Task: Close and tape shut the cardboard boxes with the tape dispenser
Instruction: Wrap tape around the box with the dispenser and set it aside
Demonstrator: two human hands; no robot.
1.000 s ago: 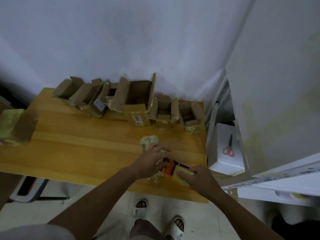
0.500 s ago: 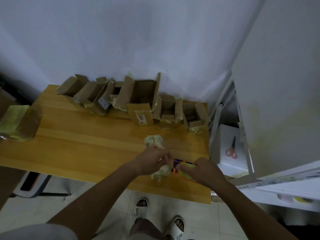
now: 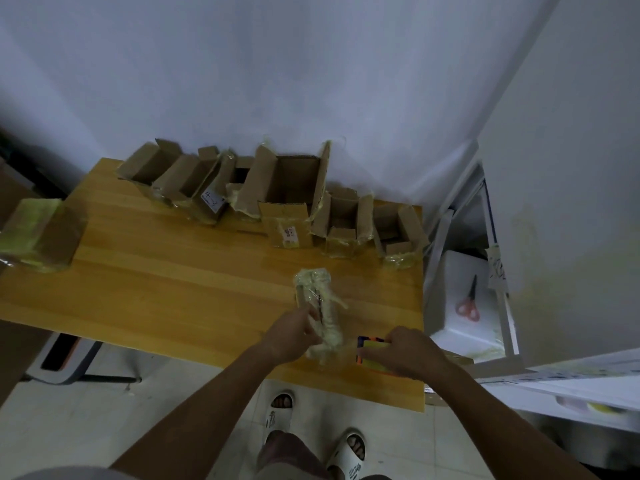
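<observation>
A small box wrapped in crinkled yellowish tape [image 3: 320, 308] lies near the front of the wooden table [image 3: 166, 292]. My left hand [image 3: 292, 332] grips its left side. To its right my right hand [image 3: 410, 353] holds the orange and blue tape dispenser [image 3: 369, 353] with its yellow roll, a short way clear of the box. Several open cardboard boxes [image 3: 294, 188] stand in a row along the table's back edge by the wall.
A taped box [image 3: 38, 233] sits at the table's left end. Right of the table, red-handled scissors [image 3: 469, 301] lie on a white foam box [image 3: 464, 306] beside a white cabinet. My sandalled feet show below the table's front edge.
The dispenser has pulled away to the right from the wrapped box, opening a gap between my hands. The left hand keeps its hold on the box.
</observation>
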